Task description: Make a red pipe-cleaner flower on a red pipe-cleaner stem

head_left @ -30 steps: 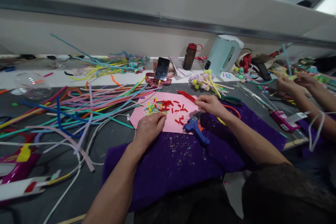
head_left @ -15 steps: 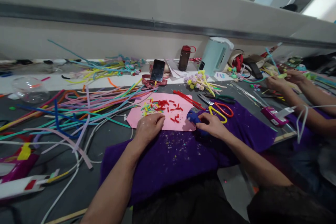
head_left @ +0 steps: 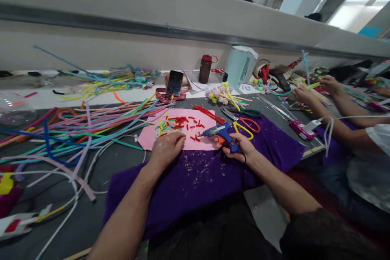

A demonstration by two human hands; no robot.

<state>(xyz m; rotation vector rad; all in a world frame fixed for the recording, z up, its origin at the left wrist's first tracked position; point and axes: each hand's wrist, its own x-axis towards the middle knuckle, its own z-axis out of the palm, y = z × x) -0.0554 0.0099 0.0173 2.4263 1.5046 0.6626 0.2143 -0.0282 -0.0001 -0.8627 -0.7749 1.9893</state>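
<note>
Your right hand (head_left: 242, 146) is wrapped around the handle of the blue glue gun (head_left: 224, 133), the fingers curled at its orange trigger (head_left: 219, 140); you cannot tell from this view whether the trigger is pressed. The gun's barrel runs roughly sideways in front of you, its nozzle (head_left: 204, 133) pointing left over the pink sheet (head_left: 147, 135), among loose red pieces (head_left: 180, 121). Whether the tip touches the sheet or stands just above it is too small to tell.

The relation that matters, I judge, is nozzle to left hand: the tip lies to the right of your left hand (head_left: 166, 148), near its fingertips but apart from them, and points almost straight at them. That left hand rests at the sheet's near edge with thumb and forefinger pressed together; if they pinch something small, it is hidden from you.

The red pieces lie just beyond those fingertips, with yellow and mint bits (head_left: 163, 125) to their left. Your right hand is the nearer one to the scissors (head_left: 251, 124), which lie beyond it, partly on the purple cloth (head_left: 179, 199) that covers the worktop's near edge
</note>
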